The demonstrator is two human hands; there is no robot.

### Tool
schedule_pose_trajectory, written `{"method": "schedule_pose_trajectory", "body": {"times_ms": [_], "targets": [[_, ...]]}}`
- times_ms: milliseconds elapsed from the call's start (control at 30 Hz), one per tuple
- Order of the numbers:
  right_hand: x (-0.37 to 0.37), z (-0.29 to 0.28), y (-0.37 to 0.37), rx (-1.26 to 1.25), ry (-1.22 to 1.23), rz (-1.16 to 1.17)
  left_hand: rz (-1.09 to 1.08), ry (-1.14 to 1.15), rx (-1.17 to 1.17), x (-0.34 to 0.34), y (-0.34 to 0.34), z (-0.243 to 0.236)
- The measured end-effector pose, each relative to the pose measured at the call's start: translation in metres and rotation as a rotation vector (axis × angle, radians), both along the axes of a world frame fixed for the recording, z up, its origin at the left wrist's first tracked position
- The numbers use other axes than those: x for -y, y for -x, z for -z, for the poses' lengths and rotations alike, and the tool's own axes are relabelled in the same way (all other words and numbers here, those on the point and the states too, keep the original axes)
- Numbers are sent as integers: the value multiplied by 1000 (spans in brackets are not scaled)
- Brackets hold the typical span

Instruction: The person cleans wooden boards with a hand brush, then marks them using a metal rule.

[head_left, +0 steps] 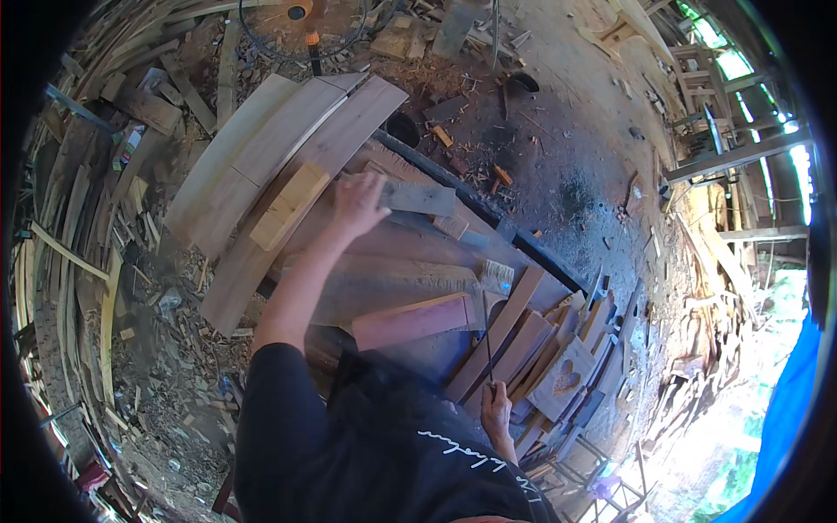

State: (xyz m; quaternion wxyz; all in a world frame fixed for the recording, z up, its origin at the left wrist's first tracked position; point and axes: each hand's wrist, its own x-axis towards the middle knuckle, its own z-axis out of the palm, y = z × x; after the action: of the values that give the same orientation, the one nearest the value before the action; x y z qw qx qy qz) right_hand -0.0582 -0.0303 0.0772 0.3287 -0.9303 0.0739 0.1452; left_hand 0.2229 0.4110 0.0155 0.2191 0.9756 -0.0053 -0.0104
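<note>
My left hand (357, 204) reaches over the workbench, its thumb and fingers around the left end of a short grey wooden board (420, 199). Beside that hand lies a pale wooden block (290, 207), on top of longer planks. Low on the right, my right hand (497, 411) is closed around a thin dark rod (486, 338) that points up over the bench. What sits at the rod's far end is hard to make out. Nearer to me rests a reddish wooden block (412, 322) on a wide rough board (375, 286).
Long smooth planks (288, 131) cover the bench's left side. Stacked wood strips (514, 344) and a small board with a heart-shaped hollow (561, 380) stand at the right. Scrap wood (65, 235) litters the floor at the left. A round wire-guarded orange object (301, 13) stands beyond.
</note>
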Motion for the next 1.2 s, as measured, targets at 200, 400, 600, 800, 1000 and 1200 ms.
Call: {"method": "schedule_pose_trajectory", "body": {"times_ms": [200, 400, 600, 800, 1000, 1200], "targets": [[-2, -5, -2, 48, -8, 11, -22, -131, 34, 59, -16, 40], [9, 1, 24, 51, -28, 108, 83, -210, 122, 43, -34, 43], [12, 12, 45, 64, -76, 155, 53, 84, 273, 30, -57, 4], [12, 12, 48, 85, -87, 142, -60, 585, 75, 5, -65, 11], [13, 19, 47, 102, -80, 100, -463, 1012, -24, 11, -39, 13], [8, 22, 36, 71, -123, 90, -419, 1214, -83, -3, -15, 18]]}}
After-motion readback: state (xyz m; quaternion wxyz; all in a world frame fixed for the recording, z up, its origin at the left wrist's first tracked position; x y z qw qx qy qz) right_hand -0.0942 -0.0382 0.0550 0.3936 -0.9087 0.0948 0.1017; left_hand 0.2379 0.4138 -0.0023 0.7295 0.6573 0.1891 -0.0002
